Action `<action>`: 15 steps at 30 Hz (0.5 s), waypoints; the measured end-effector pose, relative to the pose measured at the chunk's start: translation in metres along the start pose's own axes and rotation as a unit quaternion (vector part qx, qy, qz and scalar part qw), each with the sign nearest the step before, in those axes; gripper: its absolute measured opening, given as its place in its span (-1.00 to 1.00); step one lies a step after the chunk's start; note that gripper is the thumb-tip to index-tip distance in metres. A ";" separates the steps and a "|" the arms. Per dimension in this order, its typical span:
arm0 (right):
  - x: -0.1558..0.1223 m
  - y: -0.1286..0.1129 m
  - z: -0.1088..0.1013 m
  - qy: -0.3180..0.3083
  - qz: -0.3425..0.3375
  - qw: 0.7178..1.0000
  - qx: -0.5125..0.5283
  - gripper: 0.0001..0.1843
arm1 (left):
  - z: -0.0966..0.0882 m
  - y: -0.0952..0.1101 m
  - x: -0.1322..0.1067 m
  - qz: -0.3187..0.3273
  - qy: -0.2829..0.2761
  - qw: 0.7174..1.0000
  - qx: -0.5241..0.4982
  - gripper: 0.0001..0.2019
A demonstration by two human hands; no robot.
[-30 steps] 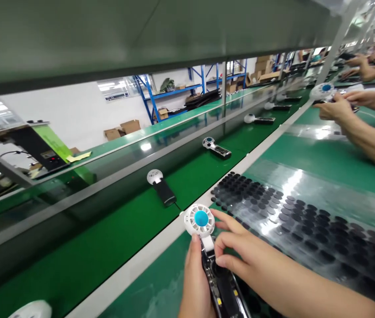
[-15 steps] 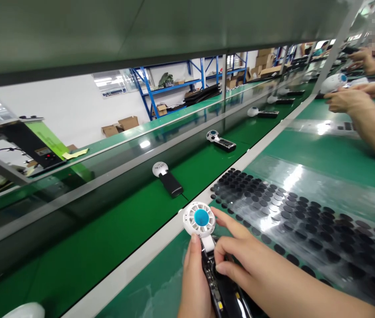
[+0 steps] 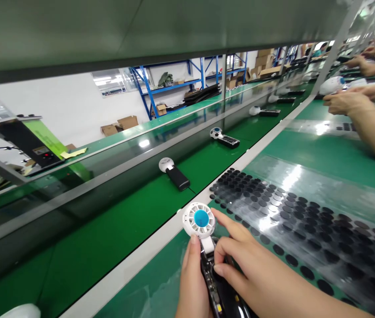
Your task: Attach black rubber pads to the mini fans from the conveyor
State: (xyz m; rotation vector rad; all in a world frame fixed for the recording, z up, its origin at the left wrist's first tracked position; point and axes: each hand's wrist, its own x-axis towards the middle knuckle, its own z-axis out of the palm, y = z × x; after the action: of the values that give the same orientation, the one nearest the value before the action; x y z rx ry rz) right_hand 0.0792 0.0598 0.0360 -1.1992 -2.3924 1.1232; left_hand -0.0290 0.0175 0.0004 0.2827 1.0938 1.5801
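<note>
White fan in left hand and right hand abuts rail.

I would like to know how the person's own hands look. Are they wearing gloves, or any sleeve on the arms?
The left hand and right hand are bare: no gloves, and no ring or watch shows. The fingernails look short and unpainted. The right forearm is bare as far as the picture shows, with no sleeve, cable or marking in view.

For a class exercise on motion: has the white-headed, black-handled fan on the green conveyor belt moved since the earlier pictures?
Yes: the white-headed, black-handled fan has slid along the green conveyor belt toward the grey metal upright post.
</note>
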 end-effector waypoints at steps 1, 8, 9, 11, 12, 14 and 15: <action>0.000 0.000 0.000 0.002 0.000 1.000 0.003 -0.88 | 0.000 0.000 0.000 0.004 -0.004 1.000 0.000 -0.68; 0.000 0.002 0.003 0.041 -0.011 0.999 0.029 -0.88 | 0.001 0.002 0.002 0.016 -0.006 1.000 0.000 -0.69; 0.000 0.004 0.005 0.042 -0.005 0.998 0.047 -0.86 | 0.000 0.002 0.002 0.015 -0.004 1.000 0.000 -0.69; 0.002 0.007 0.008 0.039 0.008 0.993 0.112 -0.73 | 0.000 0.002 0.001 0.010 -0.002 1.000 0.001 -0.70; 0.002 0.008 0.008 0.032 0.013 0.987 0.159 -0.64 | 0.000 0.002 0.001 0.007 -0.002 1.000 0.003 -0.69; 0.003 0.009 0.006 0.010 0.033 0.970 0.241 -0.55 | 0.000 0.004 0.000 -0.005 0.006 1.000 -0.003 -0.65; 0.004 0.009 0.003 0.009 0.051 0.963 0.263 -0.57 | 0.000 0.005 -0.001 -0.011 0.013 1.000 -0.010 -0.63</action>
State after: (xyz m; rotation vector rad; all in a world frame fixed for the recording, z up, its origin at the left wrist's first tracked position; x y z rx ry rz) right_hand 0.0809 0.0647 0.0271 -1.1367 -1.8486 1.6348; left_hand -0.0316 0.0169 0.0045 0.2358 1.0975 1.5776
